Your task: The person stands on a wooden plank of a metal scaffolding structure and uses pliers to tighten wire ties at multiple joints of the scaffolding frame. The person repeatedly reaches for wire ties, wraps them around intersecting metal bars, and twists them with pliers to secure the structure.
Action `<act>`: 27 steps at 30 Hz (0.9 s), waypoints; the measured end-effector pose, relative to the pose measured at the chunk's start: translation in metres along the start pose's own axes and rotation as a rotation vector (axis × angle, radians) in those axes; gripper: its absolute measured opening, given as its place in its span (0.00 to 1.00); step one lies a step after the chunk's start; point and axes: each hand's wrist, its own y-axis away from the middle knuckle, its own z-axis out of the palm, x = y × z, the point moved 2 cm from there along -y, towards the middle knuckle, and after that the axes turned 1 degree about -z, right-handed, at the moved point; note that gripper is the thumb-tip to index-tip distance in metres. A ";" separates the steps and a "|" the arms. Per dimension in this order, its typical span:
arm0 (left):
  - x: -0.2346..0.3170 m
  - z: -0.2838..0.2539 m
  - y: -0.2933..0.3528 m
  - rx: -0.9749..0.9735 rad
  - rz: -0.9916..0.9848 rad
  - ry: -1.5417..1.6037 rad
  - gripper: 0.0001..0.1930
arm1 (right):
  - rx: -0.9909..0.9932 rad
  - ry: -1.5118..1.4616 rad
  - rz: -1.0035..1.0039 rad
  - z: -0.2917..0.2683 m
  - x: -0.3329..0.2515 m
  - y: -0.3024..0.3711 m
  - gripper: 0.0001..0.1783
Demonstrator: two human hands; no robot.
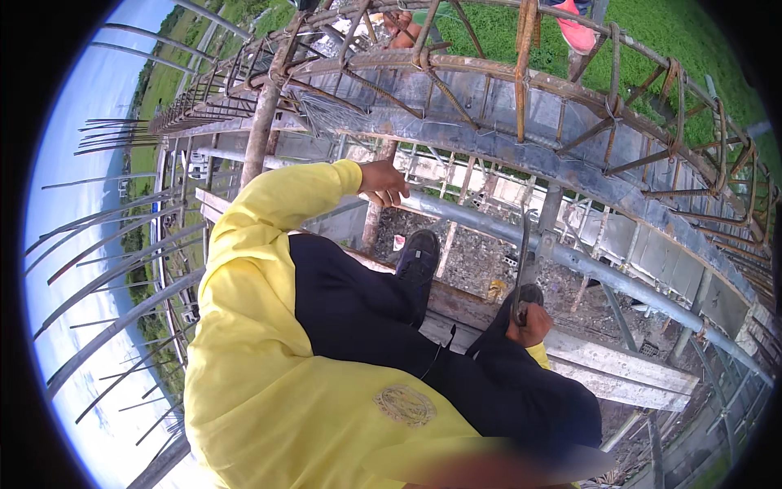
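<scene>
We stand high on scaffolding beside a rusty rebar cage [521, 90], feet on a wooden plank [619, 367] with open air and rubble far beneath.

Risks as we judge them: the plank is narrow, and a shifted shoe [418, 259] could slip off its edge. The dark steel rod [521, 253] in our right hand [529, 323] stands nearly upright; if the grip loosens it could drop through the gap to the ground below. Loose tie wire ends on the cage could snag the yellow sleeve [277, 204]. Another person's pink shoe [577, 33] rests on the cage at the far side, so anything dislodged up there could fall toward us.

Fingers: right hand is closed in a fist round the lower end of the rod, near our right knee. Left hand [381, 182] is curled, fingers folded over the grey scaffold tube [481, 220], resting on it; we cannot tell how firmly it grips.
</scene>
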 end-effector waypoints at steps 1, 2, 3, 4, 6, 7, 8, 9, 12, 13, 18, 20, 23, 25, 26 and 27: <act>-0.012 -0.016 -0.005 0.079 0.050 0.064 0.16 | -0.026 0.001 -0.021 0.002 0.000 0.003 0.10; -0.025 -0.032 -0.007 0.159 0.089 0.113 0.16 | -0.036 -0.007 -0.068 0.004 0.000 0.006 0.12; -0.039 -0.047 -0.009 0.273 0.088 0.274 0.16 | -0.073 0.016 -0.010 0.006 0.002 0.009 0.12; -0.052 -0.062 -0.012 0.411 0.039 0.442 0.16 | -0.097 0.028 0.013 0.007 0.004 0.012 0.13; -0.080 -0.090 -0.015 0.713 0.032 0.637 0.11 | -0.136 0.073 0.061 0.010 0.007 0.017 0.12; -0.093 -0.104 -0.015 0.877 0.095 0.721 0.09 | -0.149 0.107 0.081 0.012 0.010 0.018 0.11; -0.105 -0.119 -0.015 1.066 0.130 0.714 0.09 | -0.170 0.150 0.128 0.013 0.012 0.020 0.10; -0.116 -0.134 -0.014 1.242 0.132 0.704 0.11 | -0.158 0.151 0.102 0.014 0.013 0.020 0.11; -0.132 -0.184 -0.017 1.438 0.097 0.534 0.17 | -0.150 0.165 0.101 0.016 0.015 0.019 0.14; -0.136 -0.194 -0.019 1.495 0.082 0.495 0.19 | -0.152 0.164 0.097 0.016 0.015 0.018 0.15; -0.134 -0.221 -0.025 1.533 0.396 0.507 0.19 | -0.176 0.180 0.132 0.016 0.010 0.013 0.16; -0.131 -0.220 -0.025 1.497 0.411 0.461 0.16 | -0.189 0.192 0.151 0.016 0.008 0.012 0.16; -0.125 -0.215 -0.022 1.491 0.448 0.445 0.15 | -0.202 0.205 0.165 0.016 0.007 0.010 0.16; -0.120 -0.210 -0.018 1.541 0.345 0.379 0.15 | -0.202 0.212 0.147 0.016 0.007 0.010 0.16; -0.118 -0.207 -0.015 1.564 0.293 0.360 0.15 | -0.205 0.215 0.146 0.016 0.007 0.010 0.16; -0.112 -0.205 -0.011 1.636 0.270 0.232 0.14 | -0.203 0.214 0.137 0.016 0.007 0.011 0.15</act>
